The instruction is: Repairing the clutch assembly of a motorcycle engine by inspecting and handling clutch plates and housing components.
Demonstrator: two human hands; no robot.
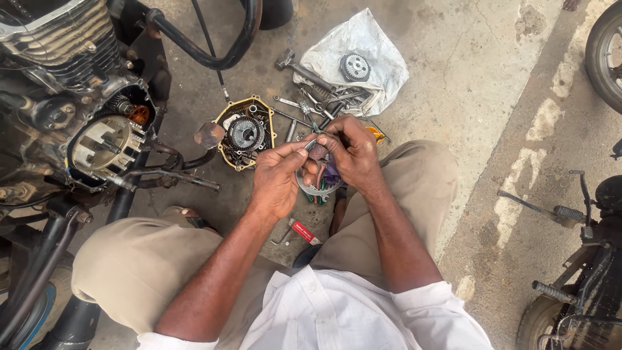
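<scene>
The person squats on the concrete floor [466, 58] beside an opened motorcycle engine [97, 139], both hands raised between the knees. The left hand [277, 178] and the right hand [350, 152] meet over a round metal ring [315, 188]. The ring hangs from the right hand, whose lower fingers curl around its upper edge, so that hand is clenched on it. The left thumb and forefinger pinch a thin metal tool [311, 142] whose tip points across to the right fingers; what the tip touches is too small to make out. Something purple shows behind the ring, partly hidden by the right hand.

On the floor just beyond the hands lies a removed engine cover [245, 133], inner side up, with gears showing inside it. To its right a crumpled white cloth [363, 48] carries a toothed sprocket [355, 67], and wrenches [311, 104] lie along the cloth's near edge. Below the hands, between the feet, lies a small red-handled tool [302, 231]. At the right edge stands part of a second motorcycle [583, 279].
</scene>
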